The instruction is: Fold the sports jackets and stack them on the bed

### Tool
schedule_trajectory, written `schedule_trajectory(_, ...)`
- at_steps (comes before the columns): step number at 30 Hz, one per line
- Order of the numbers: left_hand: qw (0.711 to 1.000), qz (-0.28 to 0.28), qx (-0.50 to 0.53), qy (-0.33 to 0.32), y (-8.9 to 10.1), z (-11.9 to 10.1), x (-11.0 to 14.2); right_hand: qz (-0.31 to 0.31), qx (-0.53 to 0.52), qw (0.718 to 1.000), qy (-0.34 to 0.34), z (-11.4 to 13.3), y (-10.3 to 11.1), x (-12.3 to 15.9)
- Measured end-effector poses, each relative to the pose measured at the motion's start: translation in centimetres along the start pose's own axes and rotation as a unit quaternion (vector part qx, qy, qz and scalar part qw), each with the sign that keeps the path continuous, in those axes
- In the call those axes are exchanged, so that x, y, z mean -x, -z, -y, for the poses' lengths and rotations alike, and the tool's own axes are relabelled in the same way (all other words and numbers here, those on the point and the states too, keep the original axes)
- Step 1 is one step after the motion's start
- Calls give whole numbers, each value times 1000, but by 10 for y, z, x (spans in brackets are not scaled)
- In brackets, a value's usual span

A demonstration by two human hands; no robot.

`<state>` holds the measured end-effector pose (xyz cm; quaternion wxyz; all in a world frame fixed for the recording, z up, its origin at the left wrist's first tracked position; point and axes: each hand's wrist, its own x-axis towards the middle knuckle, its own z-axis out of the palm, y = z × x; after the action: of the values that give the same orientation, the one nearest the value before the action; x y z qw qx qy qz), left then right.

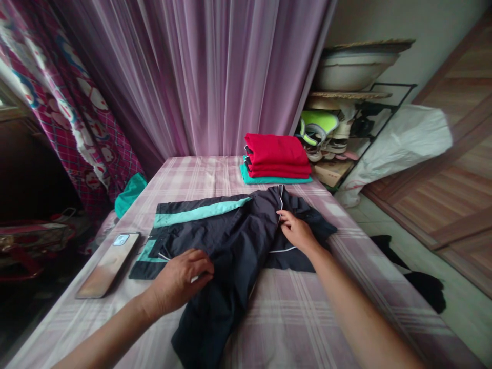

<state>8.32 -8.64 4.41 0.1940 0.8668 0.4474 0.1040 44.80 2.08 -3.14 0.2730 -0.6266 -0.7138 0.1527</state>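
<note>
I had both hands down on the dark jacket (230,241), which lay spread across the middle of the checked bedcover (307,318), its teal band running along the far edge and one dark end trailing toward me. My left hand (180,279) pressed on the near left part of it, fingers curled and pinching a fold of the cloth; my right hand (295,230) rested near the white-piped edge further right, fingertips drawn narrow and nipping the fabric there. Just beside the jacket on the left lay a phone (109,264), face up, close to the bedcover's edge and almost touching the teal hem. Beyond the jacket, well clear of my hands, sat a stack of folded clothes (274,159), red on top of teal. A pale purple curtain (200,77) hung behind the bed, with a patterned curtain (69,113) to its left. On the right stood a shoe rack (346,133) with a basin on top, a white sack (400,143) leaning near it, and dark cloth (423,284) on the floor. I could read no writing or label anywhere.
</note>
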Motion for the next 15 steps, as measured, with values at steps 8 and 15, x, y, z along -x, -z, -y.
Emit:
schedule_trajectory(8,989,122,-12,-85,-6,27,15,-3,128,992,18,16,3,13)
schedule_trajectory(15,990,116,-15,-81,1,23,35,3,165,986,11,20,2,13)
